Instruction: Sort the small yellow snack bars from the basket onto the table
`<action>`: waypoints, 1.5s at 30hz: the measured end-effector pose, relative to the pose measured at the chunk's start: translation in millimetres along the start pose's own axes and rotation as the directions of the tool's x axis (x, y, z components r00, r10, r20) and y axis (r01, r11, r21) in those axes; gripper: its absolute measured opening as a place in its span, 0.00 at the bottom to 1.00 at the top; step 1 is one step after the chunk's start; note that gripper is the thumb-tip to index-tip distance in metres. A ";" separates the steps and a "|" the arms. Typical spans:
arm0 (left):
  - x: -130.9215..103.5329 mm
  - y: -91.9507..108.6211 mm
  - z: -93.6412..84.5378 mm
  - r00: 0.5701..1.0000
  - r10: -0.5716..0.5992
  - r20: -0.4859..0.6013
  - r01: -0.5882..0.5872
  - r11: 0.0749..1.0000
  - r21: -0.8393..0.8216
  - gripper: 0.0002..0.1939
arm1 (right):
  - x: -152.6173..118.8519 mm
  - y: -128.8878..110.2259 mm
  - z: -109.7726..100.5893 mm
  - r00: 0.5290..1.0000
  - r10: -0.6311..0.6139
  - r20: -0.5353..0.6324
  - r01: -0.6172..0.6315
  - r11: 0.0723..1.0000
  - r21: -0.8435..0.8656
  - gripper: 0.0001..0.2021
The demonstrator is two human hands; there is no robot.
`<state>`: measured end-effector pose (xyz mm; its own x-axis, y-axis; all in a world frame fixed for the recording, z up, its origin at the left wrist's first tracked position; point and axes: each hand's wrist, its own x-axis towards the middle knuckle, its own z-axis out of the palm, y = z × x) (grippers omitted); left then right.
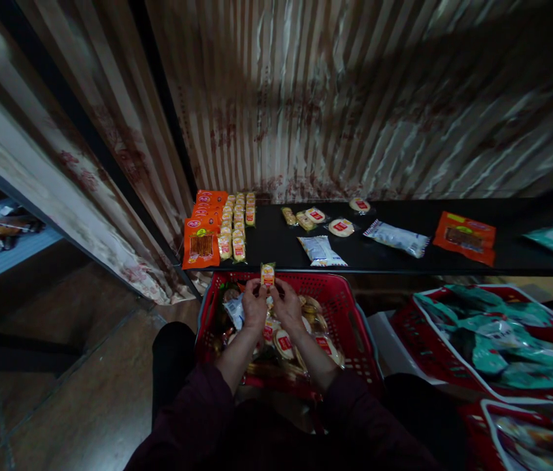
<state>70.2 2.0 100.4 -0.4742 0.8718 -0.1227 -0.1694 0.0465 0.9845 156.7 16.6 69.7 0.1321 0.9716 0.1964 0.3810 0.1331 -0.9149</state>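
My hands (pixel 269 305) pinch a small yellow packet (pixel 267 275) from both sides; its red-and-white label is too small for me to read.

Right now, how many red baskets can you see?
3. The middle basket is right in front of you. The second basket, with teal packets, is to its right. The corner basket is at the bottom right, partly cut off. More may be hidden.
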 end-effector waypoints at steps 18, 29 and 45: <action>31.5 32.0 17.6 1.000 0.018 0.014 -0.018 0.999 0.037 0.18 | 48.9 -23.9 2.2 1.000 -0.010 -0.001 0.010 0.995 -0.099 0.17; 65.2 37.0 29.8 0.997 0.075 -0.019 -0.071 0.986 0.152 0.12 | 90.7 -28.5 14.1 1.000 -0.002 0.013 0.004 0.991 -0.135 0.17; 108.2 35.8 53.6 0.995 0.085 0.057 -0.102 0.875 0.474 0.19 | 148.5 -10.1 42.3 0.999 0.022 0.033 -0.018 0.991 -0.136 0.16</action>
<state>59.1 124.1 129.1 -0.4365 0.8992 -0.0311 0.3095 0.1826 0.9332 133.8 167.8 93.1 0.1104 0.9803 0.1640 0.4993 0.0880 -0.8620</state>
